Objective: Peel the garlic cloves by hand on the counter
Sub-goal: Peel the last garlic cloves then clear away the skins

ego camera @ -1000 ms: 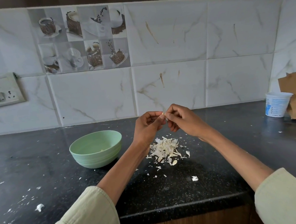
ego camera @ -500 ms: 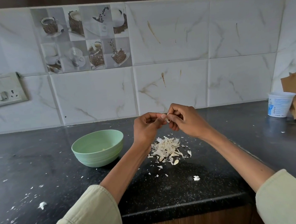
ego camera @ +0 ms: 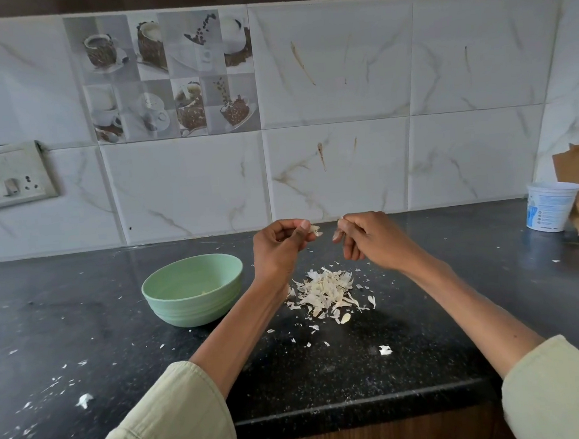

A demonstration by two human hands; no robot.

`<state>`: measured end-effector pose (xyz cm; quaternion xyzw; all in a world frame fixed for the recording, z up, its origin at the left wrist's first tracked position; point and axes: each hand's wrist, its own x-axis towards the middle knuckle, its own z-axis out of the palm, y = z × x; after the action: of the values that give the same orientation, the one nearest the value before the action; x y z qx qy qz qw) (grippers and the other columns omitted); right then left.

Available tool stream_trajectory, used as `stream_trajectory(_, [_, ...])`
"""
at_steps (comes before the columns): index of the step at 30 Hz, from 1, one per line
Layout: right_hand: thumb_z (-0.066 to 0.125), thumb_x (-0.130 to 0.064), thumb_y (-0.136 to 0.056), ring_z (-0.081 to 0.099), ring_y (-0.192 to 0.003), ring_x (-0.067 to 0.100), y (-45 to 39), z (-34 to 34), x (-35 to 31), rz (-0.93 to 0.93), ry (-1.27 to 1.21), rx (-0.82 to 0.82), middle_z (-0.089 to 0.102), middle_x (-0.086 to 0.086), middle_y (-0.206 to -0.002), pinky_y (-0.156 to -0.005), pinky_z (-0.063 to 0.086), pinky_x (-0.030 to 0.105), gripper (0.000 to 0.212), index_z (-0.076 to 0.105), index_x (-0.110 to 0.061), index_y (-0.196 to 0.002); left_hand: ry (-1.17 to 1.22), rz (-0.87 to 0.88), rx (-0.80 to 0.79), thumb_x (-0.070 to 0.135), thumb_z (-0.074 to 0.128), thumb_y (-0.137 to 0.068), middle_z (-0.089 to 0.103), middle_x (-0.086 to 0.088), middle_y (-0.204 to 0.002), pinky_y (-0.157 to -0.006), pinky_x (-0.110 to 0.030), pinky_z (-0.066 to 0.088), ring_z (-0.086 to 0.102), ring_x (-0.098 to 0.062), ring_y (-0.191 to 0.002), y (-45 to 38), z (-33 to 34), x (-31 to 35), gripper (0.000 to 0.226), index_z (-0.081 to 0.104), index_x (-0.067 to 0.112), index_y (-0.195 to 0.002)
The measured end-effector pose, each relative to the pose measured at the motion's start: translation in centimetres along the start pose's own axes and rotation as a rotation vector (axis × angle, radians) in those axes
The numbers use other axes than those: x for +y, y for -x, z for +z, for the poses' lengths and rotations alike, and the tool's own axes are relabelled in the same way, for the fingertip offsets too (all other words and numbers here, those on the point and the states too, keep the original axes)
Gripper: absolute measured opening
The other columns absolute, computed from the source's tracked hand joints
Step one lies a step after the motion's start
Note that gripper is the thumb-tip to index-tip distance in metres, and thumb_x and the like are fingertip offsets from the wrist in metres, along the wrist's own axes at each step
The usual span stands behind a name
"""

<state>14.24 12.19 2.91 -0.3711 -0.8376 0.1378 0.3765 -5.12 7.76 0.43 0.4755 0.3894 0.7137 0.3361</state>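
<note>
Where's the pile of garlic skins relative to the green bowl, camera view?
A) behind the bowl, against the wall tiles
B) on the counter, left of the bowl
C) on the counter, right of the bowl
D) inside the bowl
C: the pile of garlic skins lies on the dark counter to the right of the green bowl, below the two raised hands.

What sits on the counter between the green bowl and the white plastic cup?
In the head view, the pile of garlic skins lies between the green bowl and the white cup, with loose flakes around it and both forearms crossing above.
</note>
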Motion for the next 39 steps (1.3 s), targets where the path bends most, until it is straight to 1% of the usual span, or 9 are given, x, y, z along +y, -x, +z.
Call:
stream_trajectory(3, [0.048, -0.029, -0.113, 0.073, -0.060, 0.012, 0.06, 0.23, -0.30, -0.009, 0.031, -0.048, 0.075, -0.001, -0.067, -0.064, 0.056, 0.024, 0.034, 0.073, -0.017, -0.093, -0.022, 0.017, -0.035, 0.017, 0.079, -0.093, 0.078, -0.010, -0.085, -0.081, -0.028, 0.058, 0.072, -0.014, -0.080, 0.13, 0.36, -0.02, 0.016, 0.078, 0.005, -0.103])
stream_trajectory(8, [0.083, -0.054, -0.084, 0.064, -0.058, 0.002, 0.34, -0.37, 0.22, -0.024, 0.087, -0.137, 0.075, -0.009, -0.069, -0.055, 0.045, 0.016, 0.030, 0.076, -0.025, -0.080, -0.038, 0.021, -0.067, 0.017, 0.079, -0.094, 0.076, -0.005, -0.082, -0.078, -0.024, 0.056, 0.067, -0.009, -0.076, 0.13, 0.12, 0.07, 0.017, 0.081, 0.007, -0.107])
stream_trajectory(11, [0.081, -0.062, -0.081, 0.059, -0.059, -0.003, 0.21, -0.28, 0.14, -0.043, 0.094, -0.123, 0.074, -0.012, -0.072, -0.055, 0.040, 0.012, 0.034, 0.078, -0.028, -0.083, -0.063, 0.016, -0.090, 0.019, 0.078, -0.095, 0.074, -0.003, -0.082, -0.077, -0.023, 0.054, 0.062, -0.009, -0.076, 0.15, 0.19, 0.09, 0.016, 0.083, 0.012, -0.108])
stream_trajectory(15, [0.068, -0.043, -0.101, 0.067, -0.060, 0.005, 0.11, -0.39, 0.01, -0.061, 0.069, -0.107, 0.075, -0.012, -0.070, -0.061, 0.049, 0.022, 0.023, 0.080, -0.030, -0.086, -0.068, 0.002, -0.123, 0.021, 0.077, -0.096, 0.069, -0.003, -0.083, -0.074, -0.021, 0.051, 0.056, -0.013, -0.080, 0.15, 0.16, 0.11, 0.012, 0.084, 0.020, -0.106])
stream_trajectory(20, [0.093, -0.045, -0.077, 0.061, -0.065, 0.001, 0.09, -0.65, 0.16, -0.071, -0.034, -0.090, 0.072, -0.009, -0.073, -0.061, 0.048, 0.018, 0.027, 0.077, -0.025, -0.085, -0.052, -0.018, -0.135, 0.021, 0.078, -0.095, 0.073, -0.003, -0.083, -0.073, -0.022, 0.052, 0.061, -0.011, -0.080, 0.22, 0.33, 0.05, 0.010, 0.082, 0.018, -0.104])
stream_trajectory(23, [0.088, -0.033, -0.085, 0.063, -0.071, 0.003, -0.11, -0.61, 0.02, -0.074, -0.116, -0.068, 0.074, -0.006, -0.081, -0.067, 0.052, 0.023, 0.014, 0.079, -0.024, -0.092, -0.063, -0.009, -0.114, 0.020, 0.080, -0.093, 0.075, -0.003, -0.083, -0.076, -0.026, 0.054, 0.064, -0.012, -0.081, 0.06, 0.26, -0.13, 0.009, 0.080, 0.016, -0.102])
stream_trajectory(26, [0.078, -0.026, -0.096, 0.068, -0.069, 0.006, 0.02, -0.60, -0.39, -0.039, -0.206, -0.041, 0.078, -0.001, -0.085, -0.063, 0.053, 0.020, 0.009, 0.080, -0.018, -0.099, -0.107, 0.027, -0.119, 0.020, 0.081, -0.092, 0.076, -0.004, -0.082, -0.073, -0.025, 0.055, 0.065, -0.010, -0.077, 0.03, 0.22, -0.20, 0.006, 0.080, 0.017, -0.097])
stream_trajectory(35, [0.081, -0.019, -0.093, 0.073, -0.074, 0.018, 0.19, -0.17, -0.62, -0.012, -0.282, -0.034, 0.080, 0.002, -0.081, -0.069, 0.061, 0.031, 0.004, 0.081, -0.015, -0.093, -0.163, 0.104, -0.128, 0.019, 0.084, -0.089, 0.080, -0.012, -0.088, -0.079, -0.034, 0.063, 0.073, -0.020, -0.078, 0.14, 0.36, -0.32, 0.015, 0.080, 0.008, -0.099])
stream_trajectory(39, [0.081, -0.015, -0.093, 0.075, -0.073, 0.024, 0.17, -0.12, -0.59, -0.001, -0.303, -0.017, 0.079, 0.007, -0.079, -0.071, 0.063, 0.033, 0.006, 0.080, -0.010, -0.091, -0.178, 0.139, -0.129, 0.015, 0.084, -0.089, 0.081, -0.009, -0.087, -0.078, -0.031, 0.063, 0.074, -0.017, -0.078, 0.33, 0.49, -0.23, 0.013, 0.080, 0.007, -0.099])
